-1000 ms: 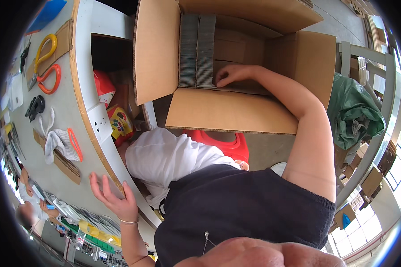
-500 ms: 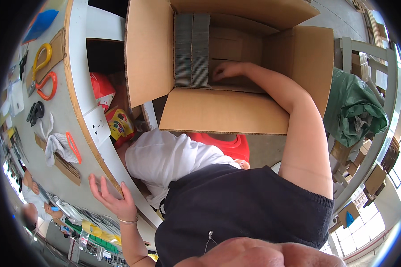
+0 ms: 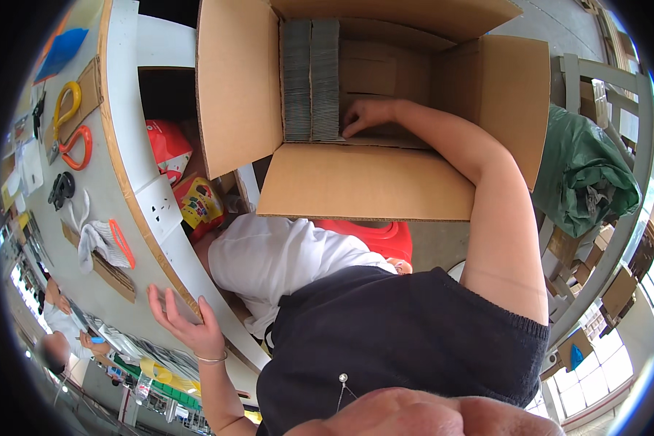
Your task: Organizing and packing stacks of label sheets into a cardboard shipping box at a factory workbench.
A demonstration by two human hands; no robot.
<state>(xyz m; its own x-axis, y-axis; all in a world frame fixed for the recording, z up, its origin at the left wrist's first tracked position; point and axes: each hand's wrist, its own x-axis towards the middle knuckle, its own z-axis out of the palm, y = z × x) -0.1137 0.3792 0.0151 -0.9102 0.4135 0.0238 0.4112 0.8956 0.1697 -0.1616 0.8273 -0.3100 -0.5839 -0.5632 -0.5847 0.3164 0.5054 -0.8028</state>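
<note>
Inside the open carton (image 3: 512, 109), beside grey stacks (image 3: 325, 80), the right hand (image 3: 370, 113) curls, its grip unclear; its bent arm (image 3: 479, 152) crosses the near flap (image 3: 363, 183). The left hand (image 3: 191, 328), open, is at the table edge (image 3: 125, 174), glove (image 3: 98, 242) nearby.

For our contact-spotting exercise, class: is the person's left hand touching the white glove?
Apart. The head view shows bare tabletop between the left hand and the white glove.

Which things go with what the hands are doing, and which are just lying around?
Seem part of the job:
open cardboard box
two grey stacks inside it
right hand, inside the box beside them

Seem just lying about:
scissors
white glove
green bag
</note>
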